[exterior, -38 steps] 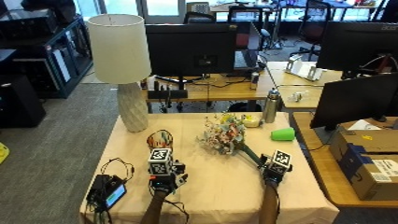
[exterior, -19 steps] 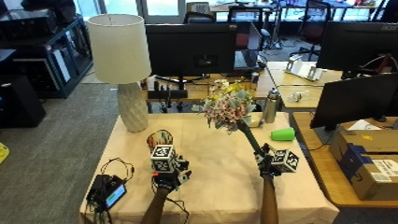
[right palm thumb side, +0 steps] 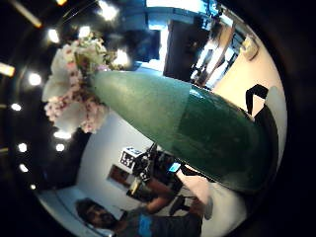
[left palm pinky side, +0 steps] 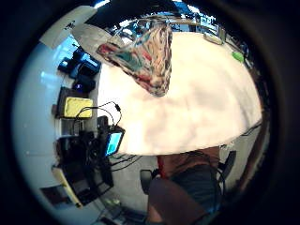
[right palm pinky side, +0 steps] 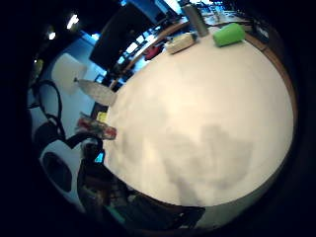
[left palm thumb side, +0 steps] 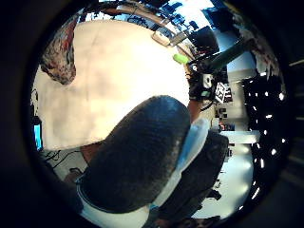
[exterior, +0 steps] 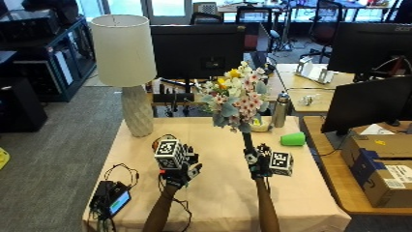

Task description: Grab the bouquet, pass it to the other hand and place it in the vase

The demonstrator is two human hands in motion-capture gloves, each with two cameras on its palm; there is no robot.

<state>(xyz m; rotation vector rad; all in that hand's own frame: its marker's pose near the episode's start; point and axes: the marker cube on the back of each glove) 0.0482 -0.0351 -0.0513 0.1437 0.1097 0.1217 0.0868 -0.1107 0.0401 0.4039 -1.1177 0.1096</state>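
Outside view: bouquet [exterior: 236, 100] held upright above the counter [exterior: 219, 193], green stem wrap grasped by the right hand [exterior: 257, 163], grip curled round the stem's lower end. Blossoms pink, white and yellow with grey-green leaves, well clear of the cloth. Left hand [exterior: 179, 169] raised beside it, just apart, fingers spread and holding nothing. Vase hidden here behind the left hand. Further back on the counter: white lamp [exterior: 125, 67] at the left corner, metal bottle [exterior: 279, 110] and green cup [exterior: 293, 139] to the right. Small screen device [exterior: 114, 200] with cables at the near left edge.

Left little finger side palm view: patterned vase [left palm pinky side: 145, 58] standing on the pale counter cloth, well apart from the palm. Screen device beside the counter's edge.

Left thumb side palm view: a dark gloved finger [left palm thumb side: 137, 156] filling much of the frame; vase [left palm thumb side: 59, 54] off at one side on the cloth; right hand [left palm thumb side: 202, 88] seen across, gripping the green stem.

Right little finger side palm view: bare cloth, green cup [right palm pinky side: 228, 34] and bottle at the far edge, vase [right palm pinky side: 96, 127] possibly the small patterned shape at the counter's rim, too small to be sure.

Right thumb side palm view: green stem wrap [right palm thumb side: 182, 123] close against the palm, flowers [right palm thumb side: 74, 89] at its end.
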